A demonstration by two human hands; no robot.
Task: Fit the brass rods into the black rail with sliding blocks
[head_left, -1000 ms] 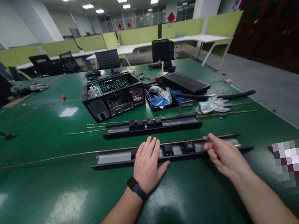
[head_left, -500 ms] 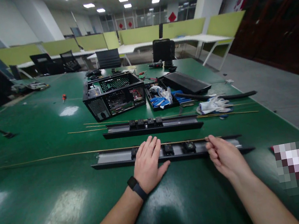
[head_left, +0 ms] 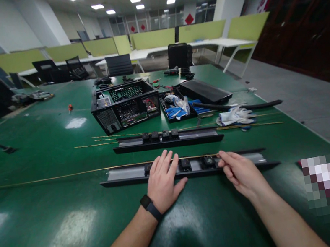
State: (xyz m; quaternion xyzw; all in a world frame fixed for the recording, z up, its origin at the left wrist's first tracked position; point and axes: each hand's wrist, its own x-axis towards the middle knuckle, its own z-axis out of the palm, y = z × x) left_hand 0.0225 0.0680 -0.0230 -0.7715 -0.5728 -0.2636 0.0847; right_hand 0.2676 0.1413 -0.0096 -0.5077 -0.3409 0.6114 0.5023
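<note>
A long black channel with a grey inner face lies across the green table in front of me, with black blocks set along it. Over its far edge runs a thin brass-coloured rod, reaching far out to the left. My left hand, a dark watch on its wrist, rests flat on the channel with the fingers stretched out, covering part of a block and of the rod. My right hand pinches the rod between thumb and fingers near its right end, just beyond the rightmost block.
Behind lies a second black channel with several blocks and thin rods around it. Farther back stand an open black computer case, a tray with blue-white gloves, a flat black panel and a black tube. Another white glove lies at the right.
My right hand has moved left along the channel with the rod, whose left end now reaches farther left. My left hand has stayed in place.
</note>
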